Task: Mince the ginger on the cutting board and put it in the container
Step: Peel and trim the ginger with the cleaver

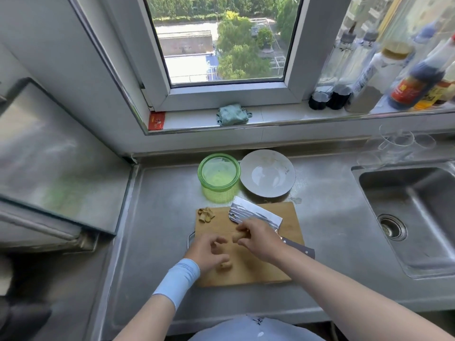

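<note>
A pale ginger piece [238,238] sits just below the frame's centre over the cutting board [258,269], pinched at its right end between the curled fingers [242,228] and thumb of the right hand [258,238]. A smaller ginger chunk [226,265] lies on the board at the lower edge of the left hand [208,252], whose fingers are loosely curled; whether they grasp anything cannot be told. Above the hands a cleaver [256,214] lies flat on the board, and the green container [218,174] stands beyond the board's upper edge, beside a plate [267,173].
</note>
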Available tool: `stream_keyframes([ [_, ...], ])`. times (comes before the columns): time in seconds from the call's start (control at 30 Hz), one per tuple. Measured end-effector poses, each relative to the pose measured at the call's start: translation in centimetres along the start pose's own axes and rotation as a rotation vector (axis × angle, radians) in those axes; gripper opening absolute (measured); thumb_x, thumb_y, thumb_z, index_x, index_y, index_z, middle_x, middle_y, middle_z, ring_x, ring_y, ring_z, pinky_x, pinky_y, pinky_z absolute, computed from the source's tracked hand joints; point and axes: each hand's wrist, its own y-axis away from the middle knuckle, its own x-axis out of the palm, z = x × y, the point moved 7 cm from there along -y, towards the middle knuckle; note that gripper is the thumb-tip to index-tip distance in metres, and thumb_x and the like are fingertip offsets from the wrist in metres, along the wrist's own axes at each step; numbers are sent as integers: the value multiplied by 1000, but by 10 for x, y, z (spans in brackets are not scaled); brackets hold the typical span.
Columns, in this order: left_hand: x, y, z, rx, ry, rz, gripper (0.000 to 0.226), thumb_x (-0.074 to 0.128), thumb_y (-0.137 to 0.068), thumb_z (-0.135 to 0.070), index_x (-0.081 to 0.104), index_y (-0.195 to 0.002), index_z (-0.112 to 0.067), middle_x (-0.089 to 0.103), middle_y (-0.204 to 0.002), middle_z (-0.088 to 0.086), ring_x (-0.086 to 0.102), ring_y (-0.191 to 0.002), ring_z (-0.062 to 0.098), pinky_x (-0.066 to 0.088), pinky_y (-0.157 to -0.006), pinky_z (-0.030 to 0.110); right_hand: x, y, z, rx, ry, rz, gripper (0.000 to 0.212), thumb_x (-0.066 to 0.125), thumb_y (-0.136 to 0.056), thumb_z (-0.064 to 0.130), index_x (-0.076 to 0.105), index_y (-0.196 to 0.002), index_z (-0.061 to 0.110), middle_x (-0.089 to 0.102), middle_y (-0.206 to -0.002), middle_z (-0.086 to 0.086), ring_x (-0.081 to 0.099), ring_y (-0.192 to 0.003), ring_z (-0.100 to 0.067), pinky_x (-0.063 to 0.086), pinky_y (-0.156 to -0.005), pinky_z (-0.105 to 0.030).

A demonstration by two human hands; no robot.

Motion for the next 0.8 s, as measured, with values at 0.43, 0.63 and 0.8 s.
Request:
stream_keyframes([
  [0.43, -50, -40, 18, 127, -272, -236, 19, 72, -85, -33, 72, -103, -24, 62, -103, 0, 51, -108, 21, 44, -91, 31, 18, -1, 12, 69, -57, -75, 36, 65, -76, 0, 74, -105, 19, 64, -82, 17, 59, -83, 1, 44, -80, -11],
  [0.63, -46, -30, 6, 340, -371, -385, 23, 77, -71, -28, 71, -92, -25, 59, -95, -2, 53, -90, 23, 46, -76, 33, 31, 3, 4, 125, -112, -139, 47, 68, -70, 3, 69, -109, 29, 67, -89, 15, 59, -82, 2, 45, -79, -12],
  [0.8, -2, -10, -12, 540, -193, -131, 27, 65, -77, -27, 62, -103, -21, 58, -98, -5, 52, -95, 14, 40, -85, 24, 34, 8, 1, 147, -190, -200, 43, 75, -66, 8, 66, -100, 33, 71, -90, 14, 65, -80, -5, 48, -73, -15],
])
